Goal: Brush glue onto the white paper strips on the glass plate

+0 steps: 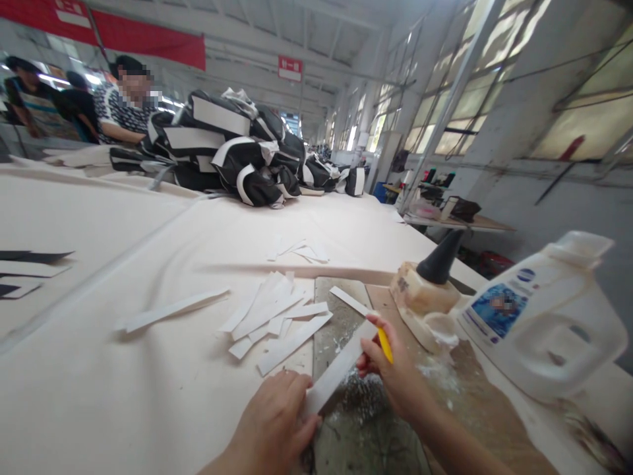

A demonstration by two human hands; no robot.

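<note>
A white strip [339, 374] slants over a stained grey board [341, 300]. My left hand [277, 419] grips its lower end between thumb and fingers. Closed around the upper end is my right hand [380, 353], which also holds a yellow tool [384, 344] against the palm side of its fingers. Just above that hand, a narrower white strip [349, 300] lies on the board. A loose pile of white strips [277, 313] is spread left of the board, and one longer strip [175, 310] lies farther left.
A glue-crusted container with a black cone [440, 257] and a large white jug [539, 316] stand at the right. Black-and-white pieces [237, 145] are heaped at the table's back. A person [126, 105] stands behind, left. Dark strips [34, 257] lie far left.
</note>
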